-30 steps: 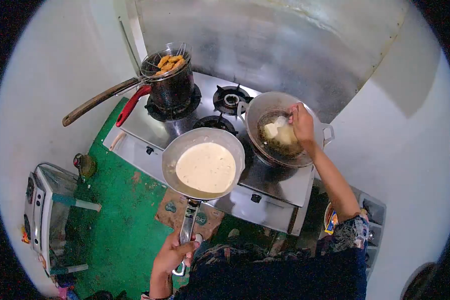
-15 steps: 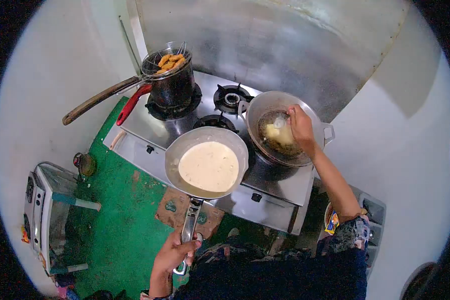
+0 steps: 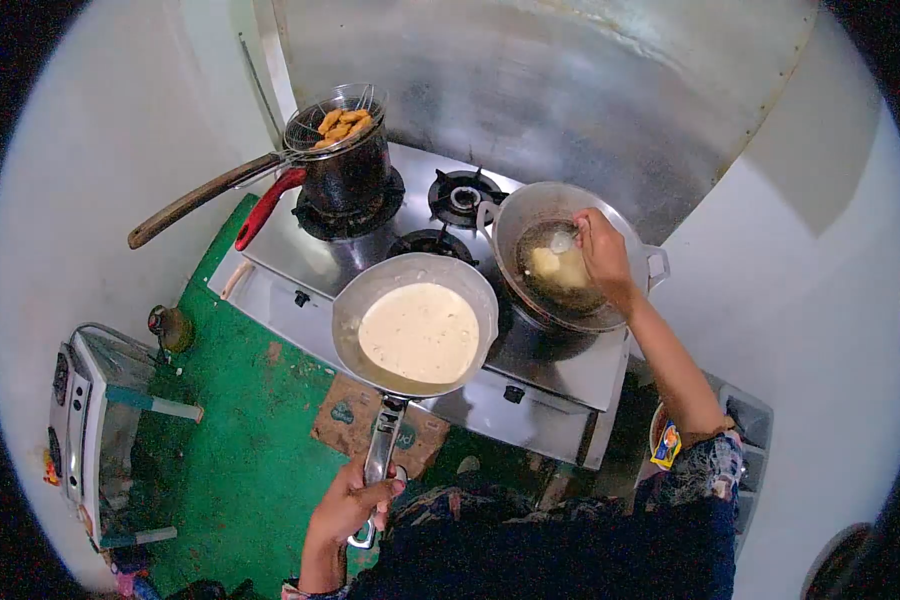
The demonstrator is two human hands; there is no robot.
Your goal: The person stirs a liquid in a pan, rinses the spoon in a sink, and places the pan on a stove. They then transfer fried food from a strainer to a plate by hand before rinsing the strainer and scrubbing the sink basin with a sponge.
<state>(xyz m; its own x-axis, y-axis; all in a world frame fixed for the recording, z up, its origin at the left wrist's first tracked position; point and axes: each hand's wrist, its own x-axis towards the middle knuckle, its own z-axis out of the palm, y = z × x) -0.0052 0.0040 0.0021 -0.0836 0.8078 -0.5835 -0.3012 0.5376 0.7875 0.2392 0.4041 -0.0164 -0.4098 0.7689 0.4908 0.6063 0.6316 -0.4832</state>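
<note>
My left hand [image 3: 354, 508] is wrapped round the metal handle of a saucepan [image 3: 346, 340] held over the stove's front edge. Pale, creamy batter [image 3: 419, 333] lies in that pan. Over a two-handled wok [image 3: 615, 230] on the right burner, my right hand [image 3: 602, 252] is closed, fingers pointing down. It pinches something small and whitish [image 3: 562, 242], perhaps a spoon, whose shape is partly hidden. Just below the fingers, pale yellow pieces [image 3: 547, 263] sit in the dark oil of the wok.
A strainer with fried pieces [image 3: 342, 127] rests on a blackened pot [image 3: 344, 178] at the stove's back left. Bare burners [image 3: 463, 198] lie between pot and wok. Cardboard [image 3: 345, 415] is on the green floor [image 3: 240, 430]. A white appliance [image 3: 120, 440] stands at left.
The pale food in the wok looks slightly different in shape and spread. My hands have hardly moved; the view has shifted very slightly.
</note>
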